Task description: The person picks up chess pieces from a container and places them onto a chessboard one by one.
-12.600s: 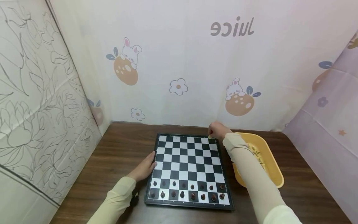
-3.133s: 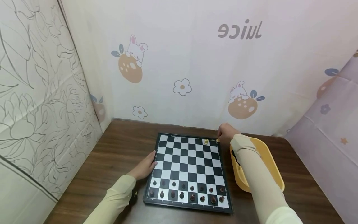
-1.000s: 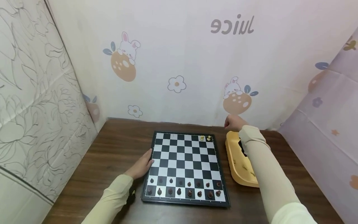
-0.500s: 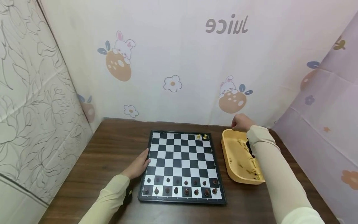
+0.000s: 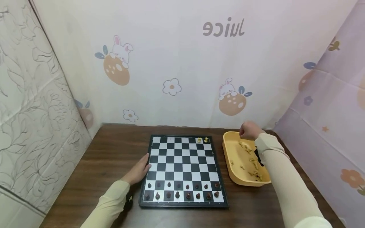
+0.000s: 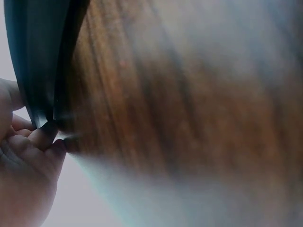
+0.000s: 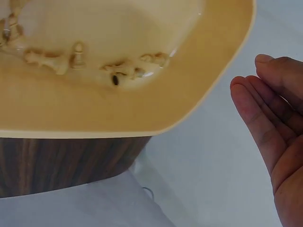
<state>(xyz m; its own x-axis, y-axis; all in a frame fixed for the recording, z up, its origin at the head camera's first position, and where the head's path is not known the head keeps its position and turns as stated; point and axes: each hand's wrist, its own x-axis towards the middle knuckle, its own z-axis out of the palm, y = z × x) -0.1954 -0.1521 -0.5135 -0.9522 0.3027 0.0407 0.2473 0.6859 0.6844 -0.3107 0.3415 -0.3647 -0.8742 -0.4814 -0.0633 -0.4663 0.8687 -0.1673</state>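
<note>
- Setup is apparently sitting at piece-fetching: pale pieces point(image 5: 247, 149) are lying in the yellow tub point(image 5: 235, 149), two set pieces point(image 5: 206, 140) are standing at the far right corner of the chessboard point(image 5: 178, 167).
- Next move is seemingly calling for a dip and a thumb-and-finger pinch on one piece.
- Right hand point(image 5: 250, 130) is hovering at the tub's far rim, empty, fingers loosely extended, thumb parted.
- Left hand point(image 5: 138, 170) is gripping the chessboard's left edge.

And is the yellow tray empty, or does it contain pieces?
Not empty: the right wrist view shows several pale chess pieces inside the yellow tray.
</note>
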